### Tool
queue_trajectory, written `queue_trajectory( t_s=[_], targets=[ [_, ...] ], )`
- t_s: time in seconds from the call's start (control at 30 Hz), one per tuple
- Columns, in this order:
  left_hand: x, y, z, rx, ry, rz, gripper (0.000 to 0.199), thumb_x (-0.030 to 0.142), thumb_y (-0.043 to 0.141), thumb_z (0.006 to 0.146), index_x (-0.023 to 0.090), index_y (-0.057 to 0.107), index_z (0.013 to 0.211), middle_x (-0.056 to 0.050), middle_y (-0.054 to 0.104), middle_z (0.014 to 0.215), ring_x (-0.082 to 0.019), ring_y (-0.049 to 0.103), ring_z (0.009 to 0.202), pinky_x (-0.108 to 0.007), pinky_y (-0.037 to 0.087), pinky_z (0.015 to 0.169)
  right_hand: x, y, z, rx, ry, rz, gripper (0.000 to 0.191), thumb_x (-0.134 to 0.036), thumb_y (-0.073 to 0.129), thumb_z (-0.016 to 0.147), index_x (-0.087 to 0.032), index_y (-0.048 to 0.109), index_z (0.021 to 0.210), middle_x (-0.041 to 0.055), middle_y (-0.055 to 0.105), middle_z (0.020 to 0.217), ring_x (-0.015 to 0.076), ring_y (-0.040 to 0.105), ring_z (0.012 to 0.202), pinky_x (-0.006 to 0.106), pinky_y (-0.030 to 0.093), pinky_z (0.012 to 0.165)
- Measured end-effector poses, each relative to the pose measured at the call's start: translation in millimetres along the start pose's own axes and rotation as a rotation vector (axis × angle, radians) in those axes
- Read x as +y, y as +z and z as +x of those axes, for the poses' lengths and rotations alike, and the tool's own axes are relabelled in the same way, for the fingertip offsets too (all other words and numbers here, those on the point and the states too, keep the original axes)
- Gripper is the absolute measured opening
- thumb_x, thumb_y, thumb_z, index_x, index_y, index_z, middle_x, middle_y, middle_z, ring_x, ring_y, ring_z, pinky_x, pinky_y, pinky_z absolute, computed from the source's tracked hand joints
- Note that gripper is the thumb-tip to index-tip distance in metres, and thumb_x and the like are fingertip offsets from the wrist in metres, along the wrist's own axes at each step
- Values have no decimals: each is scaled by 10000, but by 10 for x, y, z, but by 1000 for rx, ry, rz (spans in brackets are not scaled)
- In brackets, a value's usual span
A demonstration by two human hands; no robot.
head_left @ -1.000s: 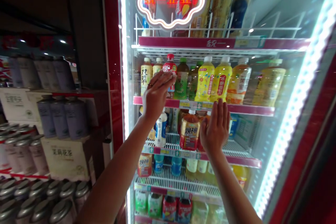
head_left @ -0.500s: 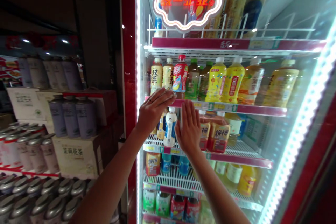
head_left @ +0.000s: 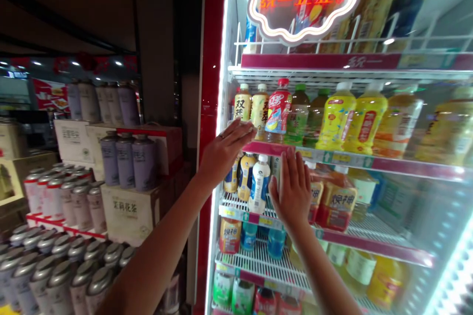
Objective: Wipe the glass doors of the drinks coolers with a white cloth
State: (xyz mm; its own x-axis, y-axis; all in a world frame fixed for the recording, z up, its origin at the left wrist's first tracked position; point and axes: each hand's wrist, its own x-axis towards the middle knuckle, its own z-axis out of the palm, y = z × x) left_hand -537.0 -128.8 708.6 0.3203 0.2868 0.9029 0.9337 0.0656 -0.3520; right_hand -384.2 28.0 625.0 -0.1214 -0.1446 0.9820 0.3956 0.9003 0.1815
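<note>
left hand (head_left: 225,150) flat, fingers spread, holding nothing, at the pink shelf edge (head_left: 269,148) | right hand (head_left: 291,192) open, empty, at 4 o'clock of it, before the white bottle (head_left: 259,184) | risk: a careless nudge could topple that bottle (it stands near the rack's front)

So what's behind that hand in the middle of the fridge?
The right hand lies flat and covers whatever is behind it. A white bottle peeks out left, orange bottles right, all on the wire shelf.

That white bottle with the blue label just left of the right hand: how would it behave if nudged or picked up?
The white bottle is tall and narrow and stands on a wire shelf, so a nudge would probably tip it. It looks full, so likely heavy for its size. Its smooth label may be slippery.
</note>
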Motion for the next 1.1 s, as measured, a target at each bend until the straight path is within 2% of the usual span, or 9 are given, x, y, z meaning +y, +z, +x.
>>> queue_trajectory(
  t_s=[0.13,0.23,0.4,0.53,0.63,0.73,0.83,0.93,1.1],
  targets=[
    [-307,-84,204,76,-64,52,793,16,494,1057,435,316,1706,10,537,1690,-263,357,1651,-572,482,1307,-19,-42,20,-11,-4,-74,884,-237,540,1040,-173,55,1778,220,581,1621,357,534,1535,523,533,1186],
    [-303,-43,261,99,-80,52,815,20,480,1058,430,258,1726,8,500,1717,-261,298,1675,-589,436,1335,-26,-48,31,2,2,-81,889,-235,537,1036,-206,52,1781,209,617,1589,347,585,1492,514,556,1166],
    [-168,-129,-52,-38,14,58,748,12,510,1041,335,363,1700,-20,574,1664,-225,349,1654,-506,489,1307,-12,-10,18,38,5,-23,863,-242,538,1024,-208,120,1778,229,601,1599,389,580,1485,568,550,1172],
    [-376,-325,-194,-30,-44,100,734,-27,498,1014,315,450,1661,-29,581,1659,-213,360,1650,-490,467,1315,-5,26,-3,64,34,14,867,-268,562,1010,-288,154,1774,176,573,1638,393,607,1454,589,544,1182],
    [-607,-375,-63,49,-124,88,785,-40,480,1001,356,420,1677,-21,525,1703,-225,307,1670,-531,426,1333,-22,41,-6,74,42,7,879,-266,583,1002,-295,162,1772,176,570,1639,402,608,1452,593,550,1177],
    [-726,-341,116,104,-146,48,789,-34,466,1007,381,415,1677,-5,485,1731,-233,272,1682,-558,377,1356,-46,54,-2,76,35,-38,880,-267,575,1002,-264,154,1774,189,581,1626,404,617,1442,590,574,1148],
    [-707,-312,124,132,-141,17,729,-8,458,1038,369,445,1662,-15,504,1719,-224,282,1681,-543,375,1358,-54,72,-6,81,39,-81,881,-284,570,1004,-242,146,1775,197,599,1607,400,624,1435,581,594,1124],
    [-623,-329,-89,105,-107,-3,669,25,476,1062,352,474,1646,-33,566,1672,-205,321,1667,-513,419,1336,-46,81,-21,80,23,-74,864,-284,565,1014,-215,159,1774,219,608,1591,405,625,1433,575,604,1114],
    [-479,-362,-423,50,-115,-15,690,20,496,1056,365,453,1653,-31,589,1651,-205,345,1656,-524,455,1318,-51,77,-36,71,32,-32,885,-253,589,1006,-268,152,1775,192,611,1597,389,619,1441,546,575,1158]
  ],
)
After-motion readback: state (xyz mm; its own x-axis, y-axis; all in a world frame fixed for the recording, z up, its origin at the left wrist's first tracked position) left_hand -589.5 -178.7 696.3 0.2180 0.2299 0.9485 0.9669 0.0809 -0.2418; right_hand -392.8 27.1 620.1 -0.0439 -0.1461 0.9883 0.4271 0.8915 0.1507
